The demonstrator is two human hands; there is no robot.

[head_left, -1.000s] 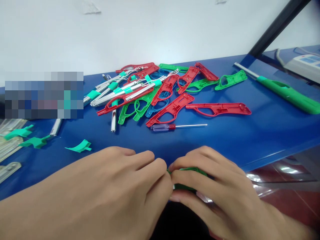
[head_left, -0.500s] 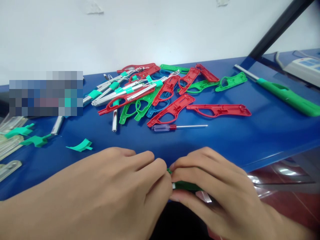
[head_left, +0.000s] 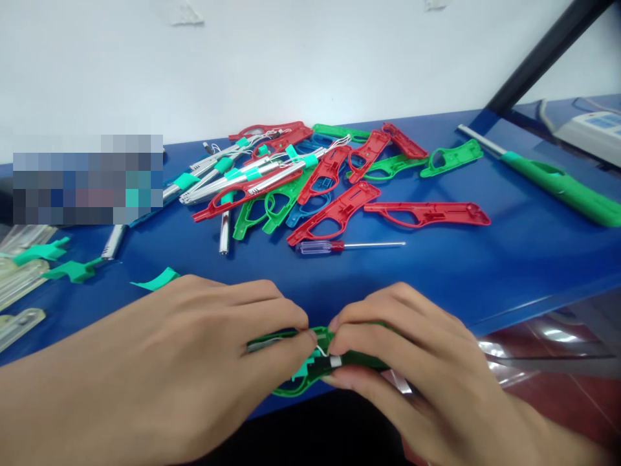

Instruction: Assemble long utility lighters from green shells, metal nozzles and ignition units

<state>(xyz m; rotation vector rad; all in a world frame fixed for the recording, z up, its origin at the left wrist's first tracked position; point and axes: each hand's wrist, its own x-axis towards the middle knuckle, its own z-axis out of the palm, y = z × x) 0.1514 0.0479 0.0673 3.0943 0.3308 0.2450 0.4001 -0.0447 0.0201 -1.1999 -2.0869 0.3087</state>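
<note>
My right hand (head_left: 412,356) grips a green lighter casing half (head_left: 295,391) low in front of me, near the table's front edge. The casing's open side faces up. A teal trigger piece (head_left: 303,369) and a small black-and-white part (head_left: 334,361) lie inside it. My left hand (head_left: 204,362) is over the casing, thumb and forefinger pinched at a thin white wire (head_left: 321,351). Its fingertips partly hide the wire, and the back of the hand covers the casing's left end.
Behind my hands lie red lighter casing halves (head_left: 334,213), green ones and metal lighter tubes (head_left: 223,233) with teal parts. A screwdriver (head_left: 339,246) lies before them. Teal triggers (head_left: 75,270) and clear pieces (head_left: 22,330) are at left; a green lighter (head_left: 557,184) rests at right.
My left hand has shifted left and its fingers have rearranged, uncovering the casing's inside, the teal trigger and the white wire. My right hand keeps its grip in nearly the same place.
</note>
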